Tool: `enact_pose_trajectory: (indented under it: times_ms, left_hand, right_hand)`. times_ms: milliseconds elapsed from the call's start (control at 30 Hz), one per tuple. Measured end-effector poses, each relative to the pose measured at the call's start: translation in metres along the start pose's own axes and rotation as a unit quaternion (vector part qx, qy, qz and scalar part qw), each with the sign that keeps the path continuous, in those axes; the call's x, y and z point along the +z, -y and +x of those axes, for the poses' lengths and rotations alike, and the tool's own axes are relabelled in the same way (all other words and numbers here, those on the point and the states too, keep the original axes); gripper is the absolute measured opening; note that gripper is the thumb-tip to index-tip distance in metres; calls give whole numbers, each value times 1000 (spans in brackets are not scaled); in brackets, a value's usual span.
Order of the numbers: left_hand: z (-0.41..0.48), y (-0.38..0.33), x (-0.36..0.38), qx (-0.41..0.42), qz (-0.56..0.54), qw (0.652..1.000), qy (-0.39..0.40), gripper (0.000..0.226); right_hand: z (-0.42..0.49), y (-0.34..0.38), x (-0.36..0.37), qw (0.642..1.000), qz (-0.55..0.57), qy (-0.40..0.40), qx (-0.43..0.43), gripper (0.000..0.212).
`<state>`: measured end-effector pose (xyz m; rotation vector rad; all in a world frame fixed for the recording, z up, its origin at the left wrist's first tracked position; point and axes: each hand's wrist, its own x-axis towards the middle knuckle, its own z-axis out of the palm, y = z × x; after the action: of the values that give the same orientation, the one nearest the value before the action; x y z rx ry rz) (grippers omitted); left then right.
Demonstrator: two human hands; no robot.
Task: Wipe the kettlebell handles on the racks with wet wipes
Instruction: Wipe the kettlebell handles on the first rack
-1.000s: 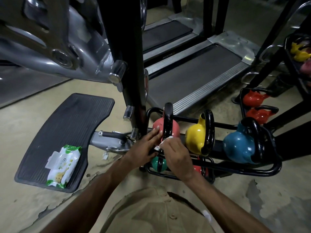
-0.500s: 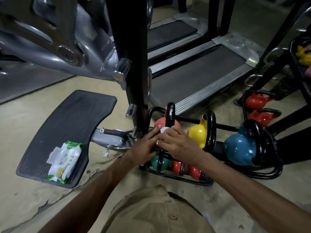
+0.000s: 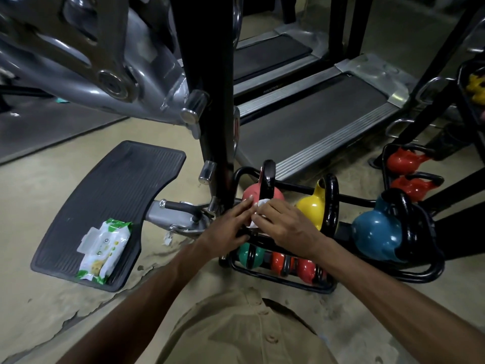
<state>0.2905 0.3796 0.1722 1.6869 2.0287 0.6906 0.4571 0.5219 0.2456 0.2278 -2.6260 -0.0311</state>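
Kettlebell handle (image 3: pixel 268 177): black loop on pink kettlebell (image 3: pixel 252 193), left end of front rack (image 3: pixel 420 274); judged mid-wipe.
Right hand (image 3: pixel 286 227): fingers pinch wet wipe (image 3: pixel 262 204) against the loop's base.
Left hand (image 3: pixel 228 227): fingers straight, resting on the pink kettlebell.
Remaining: yellow kettlebell (image 3: pixel 311 208), blue kettlebell (image 3: pixel 375 232) and red kettlebells (image 3: pixel 401 160) beyond, judged pending.

Kettlebell rack (image 3: pixel 244 170) on the floor, before a treadmill (image 3: pixel 315 122).
Three kettlebells (image 3: pixel 312 208) line its upper tier. The left hand (image 3: pixel 228 227) and right hand (image 3: pixel 286 227) meet at the leftmost kettlebell (image 3: pixel 252 191), a wet wipe (image 3: pixel 262 203) under the right. A wipes packet (image 3: pixel 103 249) lies on a footplate (image 3: pixel 118 185) to the left.
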Motion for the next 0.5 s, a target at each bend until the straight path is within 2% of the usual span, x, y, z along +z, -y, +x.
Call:
enact_pose_trajectory:
  times_ms: [67, 133, 200, 233, 300, 367, 500]
  left_hand:
    - [0, -2, -1, -6, 10, 1000, 0, 87]
    - [0, -3, 0, -13, 21, 1000, 3, 90]
    - [0, -2, 0, -17, 23, 1000, 5, 95]
    - [-1, -3, 0, -18, 24, 1000, 4, 95]
    - [-2, -3, 1, -24, 27, 999, 2, 91]
    - [-1, -5, 0, -30, 22, 999, -1, 86]
    - [0, -4, -1, -23, 23, 999, 9, 93]
  right_hand:
    - [12, -7, -4, 999, 32, -6, 39, 23]
    - [24, -17, -9, 988, 77, -35, 132, 12]
    - [32, -25, -14, 967, 110, -70, 220, 15]
    - [33, -26, -14, 962, 119, -74, 234, 16]
    - [32, -23, -11, 972, 112, -54, 201, 16]
    - [24, -15, -6, 989, 79, -10, 124, 15]
    - [5, -6, 1, 999, 30, 21, 32, 20]
